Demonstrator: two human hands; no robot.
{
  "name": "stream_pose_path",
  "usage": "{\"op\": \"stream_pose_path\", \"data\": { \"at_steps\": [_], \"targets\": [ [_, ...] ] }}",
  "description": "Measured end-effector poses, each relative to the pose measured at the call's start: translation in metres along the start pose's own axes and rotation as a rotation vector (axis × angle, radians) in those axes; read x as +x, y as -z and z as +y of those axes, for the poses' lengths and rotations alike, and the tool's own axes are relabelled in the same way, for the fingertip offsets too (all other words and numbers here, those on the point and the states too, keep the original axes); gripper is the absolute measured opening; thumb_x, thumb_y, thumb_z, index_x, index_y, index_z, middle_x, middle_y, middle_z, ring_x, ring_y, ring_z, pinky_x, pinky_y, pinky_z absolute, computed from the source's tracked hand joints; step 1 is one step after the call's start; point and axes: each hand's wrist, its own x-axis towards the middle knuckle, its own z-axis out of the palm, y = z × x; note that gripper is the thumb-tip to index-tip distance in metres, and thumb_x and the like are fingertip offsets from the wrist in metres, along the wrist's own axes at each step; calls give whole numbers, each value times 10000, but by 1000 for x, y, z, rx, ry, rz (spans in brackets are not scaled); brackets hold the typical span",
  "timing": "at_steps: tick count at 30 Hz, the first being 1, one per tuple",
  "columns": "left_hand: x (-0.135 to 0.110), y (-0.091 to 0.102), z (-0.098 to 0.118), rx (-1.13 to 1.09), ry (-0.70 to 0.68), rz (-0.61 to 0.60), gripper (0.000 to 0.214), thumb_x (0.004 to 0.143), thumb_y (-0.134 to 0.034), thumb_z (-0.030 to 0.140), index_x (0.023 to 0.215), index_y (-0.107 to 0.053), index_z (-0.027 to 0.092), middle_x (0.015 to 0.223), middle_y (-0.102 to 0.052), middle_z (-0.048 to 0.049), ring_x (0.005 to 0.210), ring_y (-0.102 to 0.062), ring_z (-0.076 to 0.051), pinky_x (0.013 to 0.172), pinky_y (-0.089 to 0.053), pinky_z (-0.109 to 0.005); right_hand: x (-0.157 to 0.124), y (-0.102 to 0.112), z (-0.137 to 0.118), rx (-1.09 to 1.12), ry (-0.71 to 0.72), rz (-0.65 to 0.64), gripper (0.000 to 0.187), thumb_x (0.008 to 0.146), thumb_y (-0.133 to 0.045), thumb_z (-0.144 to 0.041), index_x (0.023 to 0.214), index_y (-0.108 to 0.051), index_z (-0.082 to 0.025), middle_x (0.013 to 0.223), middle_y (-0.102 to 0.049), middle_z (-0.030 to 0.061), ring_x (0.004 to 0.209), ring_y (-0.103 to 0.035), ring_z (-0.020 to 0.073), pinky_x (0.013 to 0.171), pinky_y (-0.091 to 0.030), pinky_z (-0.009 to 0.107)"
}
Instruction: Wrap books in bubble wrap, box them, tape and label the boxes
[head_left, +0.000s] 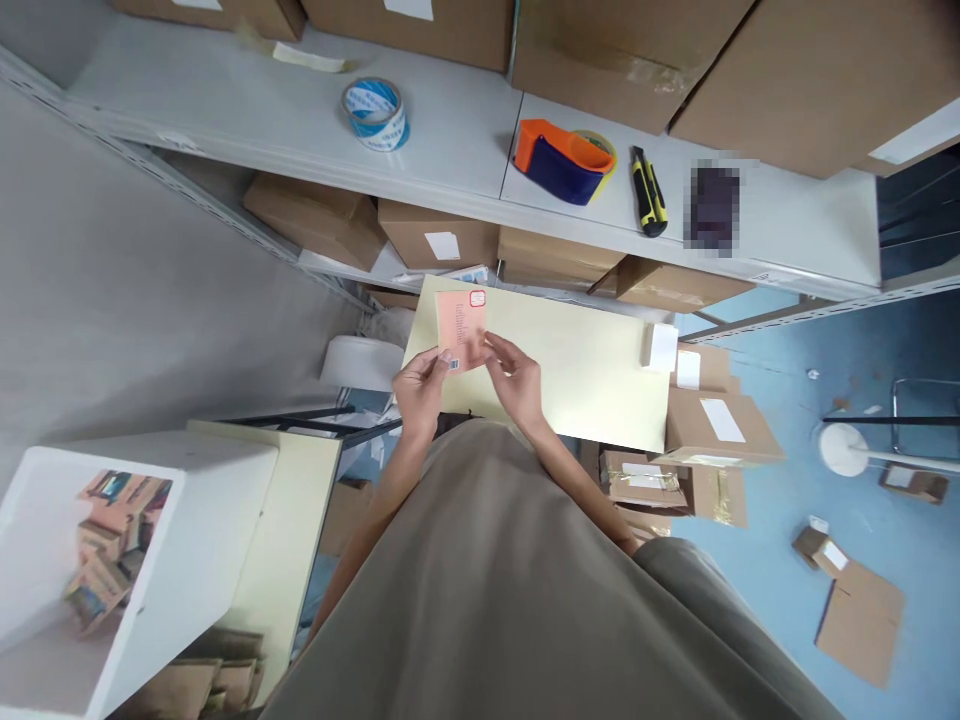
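A thin pink booklet (466,325), with lines of print, a red-edged label in its upper corner and a barcode at its lower left, is held up over the pale yellow table (592,370). My left hand (421,388) pinches its lower left corner, thumb beside the barcode. At its lower right edge my right hand (516,378) has its thumb and fingers closed on the booklet. Toward the table's right end stands a small white box (661,347).
Above the table a shelf (450,130) carries blue-and-white tape (375,113), an orange-and-blue tape dispenser (562,160), a utility knife (649,192) and cartons (600,60). A white bin (202,510) holding pink packets (112,545) stands left. Cartons (720,425) are stacked right.
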Motion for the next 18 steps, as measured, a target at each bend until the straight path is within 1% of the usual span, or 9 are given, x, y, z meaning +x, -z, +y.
{"op": "stream_pose_path", "data": {
  "at_steps": [2, 4, 7, 8, 9, 12, 13, 15, 18],
  "targets": [
    [-9, -8, 5, 46, -61, -71, 439, 904, -822, 556, 1127, -848, 178, 1136, -844, -103, 1070, -804, -284, 1005, -641, -416, -6, -7, -4, 31, -3, -52, 553, 928, -746, -655, 1336, -779, -282, 1380, -775, 62, 1267, -752, 292, 1023, -677, 447],
    [-17, -15, 8, 91, -126, -176, 416, 943, -787, 530, 1188, -841, 198, 1242, -823, -100, 1166, -785, -296, 1084, -622, -443, -8, -8, -6, 29, 4, -46, 547, 917, -763, -655, 1310, -783, -276, 1287, -805, 47, 1189, -772, 273, 993, -674, 408],
    [-22, -20, 8, 156, -226, -330, 407, 973, -763, 495, 1280, -812, 232, 1391, -765, -100, 1292, -735, -291, 1186, -567, -461, -4, 2, -3, 1, 21, 11, 491, 989, -654, -668, 1125, -801, -220, 984, -806, 35, 917, -755, 219, 850, -639, 331],
    [-20, -20, 7, 172, -244, -346, 417, 977, -760, 494, 1303, -798, 237, 1416, -750, -108, 1314, -722, -291, 1197, -557, -466, -2, 7, -1, 2, 22, 31, 503, 1006, -618, -675, 1052, -791, -204, 906, -776, 29, 840, -719, 202, 792, -611, 309],
    [-17, -19, 6, 185, -250, -331, 435, 978, -759, 502, 1323, -783, 239, 1437, -736, -117, 1337, -706, -293, 1198, -554, -472, -1, 13, 0, 7, 19, 43, 521, 1012, -598, -685, 995, -772, -195, 857, -744, 24, 788, -679, 188, 741, -577, 292],
    [-3, -18, 3, 178, -194, -232, 521, 958, -770, 555, 1364, -736, 230, 1460, -712, -142, 1375, -675, -304, 1167, -568, -484, 1, 27, 2, 32, 1, 40, 557, 987, -599, -735, 914, -712, -194, 794, -659, 10, 720, -572, 163, 648, -478, 263],
    [1, -18, 3, 149, -151, -228, 543, 951, -773, 570, 1365, -729, 221, 1449, -718, -145, 1367, -680, -308, 1162, -569, -486, 0, 30, 1, 43, -5, 27, 567, 977, -601, -751, 893, -693, -198, 781, -635, 5, 710, -546, 158, 634, -454, 259],
    [6, -21, 5, 70, -40, -276, 547, 947, -771, 587, 1332, -743, 200, 1380, -757, -142, 1291, -724, -309, 1144, -577, -484, -2, 33, 0, 79, -10, -6, 579, 963, -609, -771, 861, -662, -204, 772, -601, -1, 704, -512, 149, 622, -427, 252],
    [5, -31, 10, -7, 101, -332, 493, 915, -806, 592, 1179, -799, 175, 1212, -818, -117, 1131, -778, -302, 1058, -617, -452, -4, 38, -1, 124, -12, -28, 576, 959, -616, -775, 865, -655, -207, 784, -596, -3, 714, -508, 145, 632, -425, 247]
  ]
}}
